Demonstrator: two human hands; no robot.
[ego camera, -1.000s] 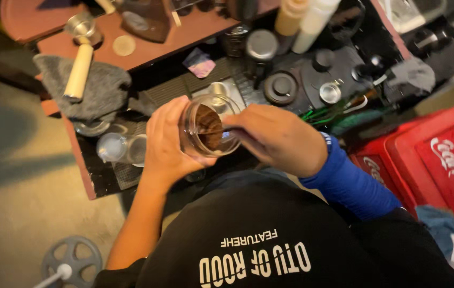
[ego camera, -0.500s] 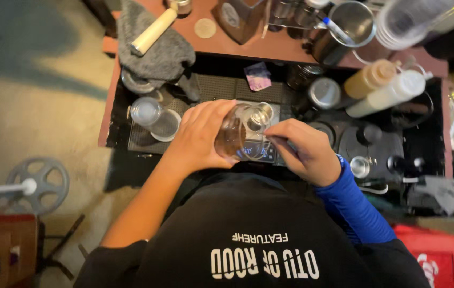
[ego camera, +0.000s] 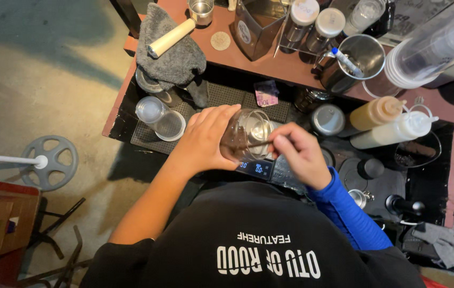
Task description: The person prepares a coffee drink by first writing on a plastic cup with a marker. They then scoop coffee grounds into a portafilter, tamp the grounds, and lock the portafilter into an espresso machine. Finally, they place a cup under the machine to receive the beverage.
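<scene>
My left hand (ego camera: 205,141) is wrapped around a clear glass cup (ego camera: 245,136), which is tipped on its side with brown residue inside. My right hand (ego camera: 299,154), in a blue sleeve, pinches a thin brown stick (ego camera: 256,144) whose tip reaches into the cup's mouth. Both hands hover over a small digital scale (ego camera: 256,169) with a lit display, on the black counter mat (ego camera: 221,98). A shiny metal container (ego camera: 261,128) shows through the glass; I cannot tell whether it is inside or below the cup.
Left of the cup stand two clear plastic cups (ego camera: 157,114). A grey cloth with a wooden-handled tool (ego camera: 171,48) lies on the brown shelf. Two squeeze bottles (ego camera: 387,120), a metal pitcher (ego camera: 355,61) and jars crowd the right. A wheel-shaped stand base (ego camera: 51,160) sits on the floor.
The view has shifted and come closer. The cup, held upright with brown powder a second ago, now lies tilted sideways, and my right hand has brought the stick into its mouth.
</scene>
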